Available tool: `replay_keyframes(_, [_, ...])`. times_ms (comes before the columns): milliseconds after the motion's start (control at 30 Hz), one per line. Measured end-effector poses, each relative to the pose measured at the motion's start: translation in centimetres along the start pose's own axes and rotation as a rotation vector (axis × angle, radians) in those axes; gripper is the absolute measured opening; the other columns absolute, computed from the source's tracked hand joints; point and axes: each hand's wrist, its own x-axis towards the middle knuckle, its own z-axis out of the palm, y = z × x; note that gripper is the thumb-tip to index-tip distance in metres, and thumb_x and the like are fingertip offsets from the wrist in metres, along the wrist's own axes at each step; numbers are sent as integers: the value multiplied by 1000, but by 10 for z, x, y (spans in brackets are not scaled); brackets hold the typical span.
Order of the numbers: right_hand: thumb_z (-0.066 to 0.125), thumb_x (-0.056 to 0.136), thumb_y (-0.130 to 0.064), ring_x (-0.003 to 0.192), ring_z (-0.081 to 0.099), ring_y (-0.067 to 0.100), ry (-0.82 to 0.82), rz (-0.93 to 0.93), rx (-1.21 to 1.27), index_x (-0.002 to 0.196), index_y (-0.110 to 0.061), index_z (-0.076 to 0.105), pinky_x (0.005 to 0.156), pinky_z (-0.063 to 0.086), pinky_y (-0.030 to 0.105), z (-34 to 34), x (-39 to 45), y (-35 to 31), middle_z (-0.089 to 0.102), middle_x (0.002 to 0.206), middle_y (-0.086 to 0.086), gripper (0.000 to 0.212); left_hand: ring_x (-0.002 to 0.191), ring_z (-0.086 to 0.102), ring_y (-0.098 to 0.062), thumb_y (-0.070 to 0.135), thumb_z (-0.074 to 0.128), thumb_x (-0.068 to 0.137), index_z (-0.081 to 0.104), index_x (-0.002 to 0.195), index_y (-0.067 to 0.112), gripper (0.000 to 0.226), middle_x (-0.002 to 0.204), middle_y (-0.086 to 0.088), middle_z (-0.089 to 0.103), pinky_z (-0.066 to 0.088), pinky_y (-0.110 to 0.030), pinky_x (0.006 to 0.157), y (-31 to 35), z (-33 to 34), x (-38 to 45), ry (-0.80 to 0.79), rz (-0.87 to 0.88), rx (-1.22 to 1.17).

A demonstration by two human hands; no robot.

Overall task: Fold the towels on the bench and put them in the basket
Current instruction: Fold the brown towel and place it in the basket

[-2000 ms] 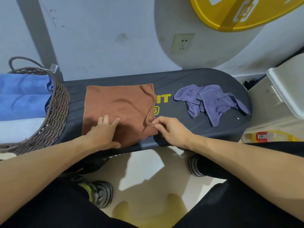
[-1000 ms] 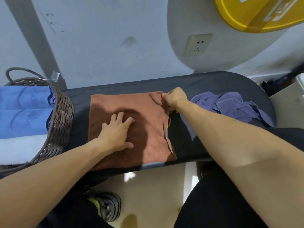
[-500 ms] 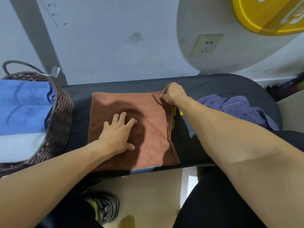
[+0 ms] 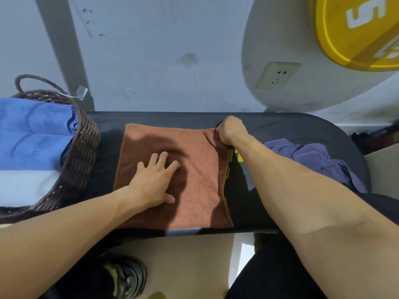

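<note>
A brown towel [image 4: 194, 190] lies spread flat on the black bench [image 4: 291, 130]. My left hand [image 4: 154, 180] presses on its middle with straight, spread fingers. My right hand [image 4: 231, 130] pinches the towel's far right corner, fingers curled. A crumpled purple towel [image 4: 311, 156] lies on the bench to the right, partly hidden behind my right forearm. The dark wicker basket [image 4: 79, 152] stands at the bench's left end and holds folded blue towels [image 4: 34, 134] over a white one.
A grey wall with a socket [image 4: 278, 75] rises right behind the bench. A yellow weight plate [image 4: 356, 29] leans at the top right. My shoe [image 4: 127, 279] stands on the floor below the bench's front edge.
My right hand went from the towel's near right corner to its far right corner and now pulls it flat. My left hand slid a little farther onto the towel.
</note>
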Motion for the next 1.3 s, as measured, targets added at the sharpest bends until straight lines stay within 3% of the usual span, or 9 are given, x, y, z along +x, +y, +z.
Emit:
replay_keyframes(167, [58, 91, -13, 67, 61, 28, 149, 25, 91, 83, -5, 72, 52, 39, 25, -2, 5, 5, 56, 67, 4, 18, 141, 17, -31, 59, 77, 69, 20, 147, 34, 100, 155, -8, 12, 36, -56, 102, -2, 3, -1, 18, -1, -20])
replay_keyframes(300, [64, 91, -38, 86, 63, 30, 165, 32, 213, 94, -9, 70, 68, 44, 30, 7, -1, 6, 62, 85, 8, 30, 136, 27, -26, 68, 71, 69, 28, 144, 36, 93, 148, -3, 24, 37, -50, 103, -11, -2, 3, 101, 8, -151])
replay_keyframes(433, [68, 79, -61, 79, 66, 28, 42, 80, 192, 92, -6, 68, 60, 48, 30, -7, -6, 9, 67, 87, 9, 57, 150, 11, -31, 61, 40, 94, 17, 155, 30, 72, 162, -10, 13, 19, -50, 120, -41, -1, 18, 201, -115, -199])
replay_keyframes(633, [87, 72, -28, 75, 71, 26, -185, 159, 191, 93, -4, 71, 70, 63, 41, -13, -26, 19, 72, 87, 13, 36, 149, -8, -41, 55, 24, 101, -6, 155, 4, 80, 163, -18, -15, 7, -51, 121, -70, 4, 29, -3, -440, -258])
replay_keyframes(767, [82, 76, -9, 88, 71, 25, -233, 205, 479, 86, -9, 70, 79, 62, 37, -11, -27, 20, 73, 96, 12, 15, 145, 13, -44, 47, 26, 102, 15, 149, -7, 72, 159, -26, 9, 19, -54, 118, -64, -9, 39, 38, -493, -180])
replay_keyframes(867, [77, 75, 6, 94, 68, 23, -102, 190, 700, 83, -16, 67, 85, 59, 37, -4, -25, 20, 72, 104, 9, 25, 145, 16, -43, 43, 34, 101, 21, 147, -10, 72, 157, -28, 18, 19, -51, 118, -58, -16, 42, 21, -527, -103])
replay_keyframes(1067, [78, 80, -20, 90, 65, 14, 102, 150, 701, 90, -23, 73, 82, 52, 25, 8, -19, 12, 71, 99, -3, 12, 117, 46, -38, 27, 56, 90, 52, 126, -3, 47, 127, -23, 52, 43, -48, 96, -65, -26, 47, 289, -438, -136])
replay_keyframes(1167, [65, 85, -7, 91, 67, 15, 153, 97, 668, 83, -22, 76, 84, 52, 24, 11, -17, 7, 74, 98, -2, 19, 137, 31, -33, 18, 55, 93, 42, 141, 5, 52, 146, -16, 39, 36, -53, 110, -76, -20, 52, 283, -254, -312])
replay_keyframes(1300, [58, 83, 0, 90, 68, 18, 206, 103, 613, 80, -23, 73, 84, 55, 30, 17, -15, 10, 73, 94, -2, 27, 151, -3, -30, 24, 39, 102, 11, 155, 3, 63, 163, -16, 3, 17, -51, 120, -79, -12, 56, 125, -340, -350])
